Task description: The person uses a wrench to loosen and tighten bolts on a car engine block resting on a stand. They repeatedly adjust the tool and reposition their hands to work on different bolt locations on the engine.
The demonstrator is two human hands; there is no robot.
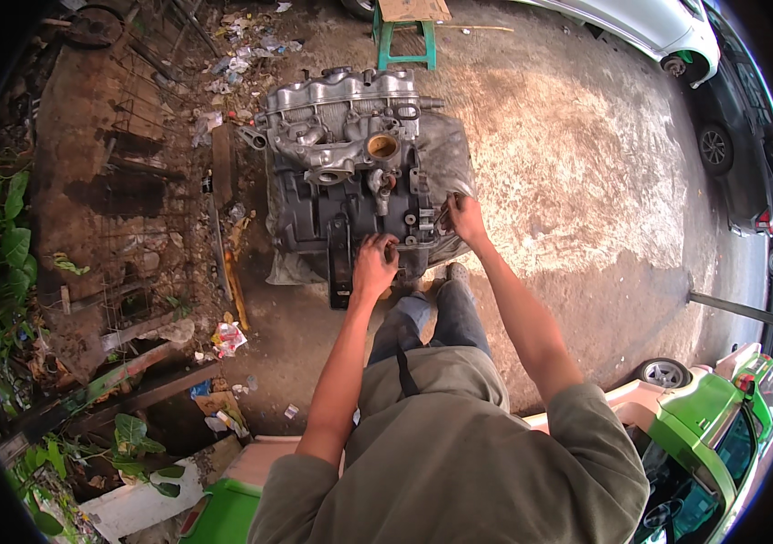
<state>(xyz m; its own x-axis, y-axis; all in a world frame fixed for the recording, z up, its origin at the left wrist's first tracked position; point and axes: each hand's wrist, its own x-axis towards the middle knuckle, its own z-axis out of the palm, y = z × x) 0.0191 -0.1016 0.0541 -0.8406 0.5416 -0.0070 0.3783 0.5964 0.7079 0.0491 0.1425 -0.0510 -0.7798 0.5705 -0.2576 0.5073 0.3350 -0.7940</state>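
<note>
A car engine (321,204) stands in front of me, its ribbed silver top on the far side and its dark block nearer. My left hand (374,265) is at the block's near edge, fingers curled, beside an upright black bracket (339,258); whatever lies under the fingertips is hidden. My right hand (466,219) is at the engine's right side, fingers pinched together by small metal parts; what they hold is too small to make out. Between the hands are round bolt-like fittings (411,219). A round brown opening (383,147) shows in the silver housing.
Grey plastic sheeting (448,154) lies under the engine on the concrete floor (568,172). A green stool (404,41) stands behind. Rubbish, planks and rusty mesh (146,218) cover the left side. Parked cars stand at right, and a green vehicle (699,422) is close behind me.
</note>
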